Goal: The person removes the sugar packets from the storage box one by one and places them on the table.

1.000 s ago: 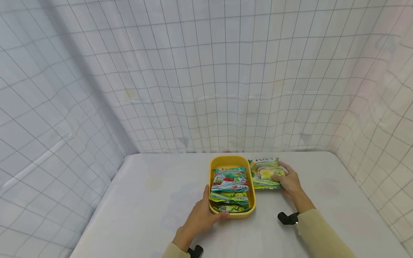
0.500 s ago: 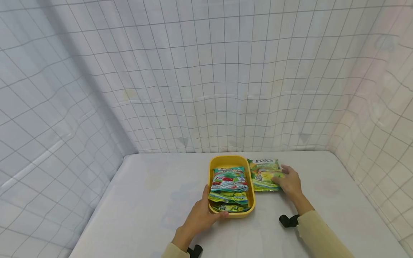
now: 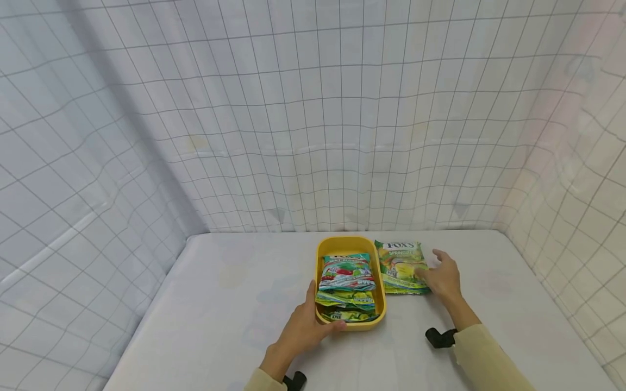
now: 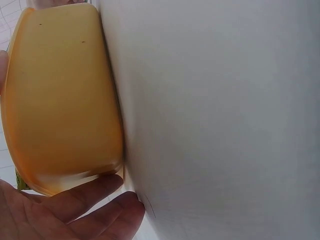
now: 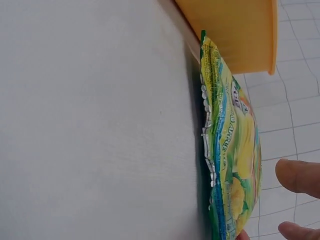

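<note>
My left hand [image 3: 301, 327] holds the near left corner of a yellow plastic tub [image 3: 383, 304], thumb along the near wall and fingers at the left side. In the left wrist view those fingers [image 4: 82, 197] lie against the tub's wall. Several candy bags are inside the tub, with a teal and red one [image 3: 348, 273] over green and yellow ones [image 3: 348, 315]. A green and yellow Fox's candy bag [image 3: 401, 266] lies flat on the table against the tub's right side. My right hand [image 3: 442, 277] is at its right edge, fingers spread, the thumb apart from the bag in the right wrist view.
The white table [image 3: 235, 293] reaches back to a white curtain with a dark grid [image 3: 337, 136]. More gridded cloth hangs along the left [image 3: 73, 190] and right [image 3: 587, 217] sides. A black wrist mount [image 3: 440, 338] sits at the right cuff.
The right hand's grip on the green and yellow candy bag has loosened, and the hand has shifted slightly right. The bag has settled flat, a little nearer. The left hand stays put.
</note>
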`<state>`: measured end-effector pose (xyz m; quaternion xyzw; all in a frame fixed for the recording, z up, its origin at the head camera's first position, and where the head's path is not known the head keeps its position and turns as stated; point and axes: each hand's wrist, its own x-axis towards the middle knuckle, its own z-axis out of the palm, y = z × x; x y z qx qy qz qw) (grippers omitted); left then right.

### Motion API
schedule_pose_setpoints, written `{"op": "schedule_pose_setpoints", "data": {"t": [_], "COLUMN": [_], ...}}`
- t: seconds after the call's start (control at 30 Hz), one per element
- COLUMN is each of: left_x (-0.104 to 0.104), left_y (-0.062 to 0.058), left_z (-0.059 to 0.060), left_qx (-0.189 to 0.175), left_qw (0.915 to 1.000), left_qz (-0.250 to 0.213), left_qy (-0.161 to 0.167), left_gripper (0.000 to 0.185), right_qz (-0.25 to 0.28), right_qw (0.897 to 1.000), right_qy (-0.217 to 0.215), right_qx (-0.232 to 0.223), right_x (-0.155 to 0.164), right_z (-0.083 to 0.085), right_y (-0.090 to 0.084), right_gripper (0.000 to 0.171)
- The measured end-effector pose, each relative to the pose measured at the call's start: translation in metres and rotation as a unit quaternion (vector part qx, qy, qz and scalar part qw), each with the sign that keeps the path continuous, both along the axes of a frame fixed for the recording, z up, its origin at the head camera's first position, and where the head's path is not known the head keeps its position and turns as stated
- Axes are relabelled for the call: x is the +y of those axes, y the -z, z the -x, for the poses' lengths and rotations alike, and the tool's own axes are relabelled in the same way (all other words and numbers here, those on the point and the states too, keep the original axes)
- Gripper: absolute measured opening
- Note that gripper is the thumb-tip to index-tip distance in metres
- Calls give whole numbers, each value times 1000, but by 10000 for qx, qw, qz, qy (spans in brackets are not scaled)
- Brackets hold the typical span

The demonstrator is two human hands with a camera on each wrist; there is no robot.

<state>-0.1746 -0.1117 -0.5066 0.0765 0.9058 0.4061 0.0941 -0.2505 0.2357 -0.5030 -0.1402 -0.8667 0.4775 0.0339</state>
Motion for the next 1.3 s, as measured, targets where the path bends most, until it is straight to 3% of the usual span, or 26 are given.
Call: {"op": "schedule_pose_setpoints", "data": {"t": [0.83,1.3], "left_x": [-1,0], "left_y": [-3,0], "left_z": [-1,0], "left_qx": [87,4], "left_qw": [10000,10000], "left_qz": [-10,-79], "left_qy": [-24,-30], "left_gripper": [130,131], "right_qz": [666,1106], "right_qw": [9940,9860], "right_qy": [-786,-1175], "right_qx": [354,422], "right_x": [-38,-65], "right_z": [-7,-4], "right_y": [-55,-72], "right_gripper": [102,101]}}
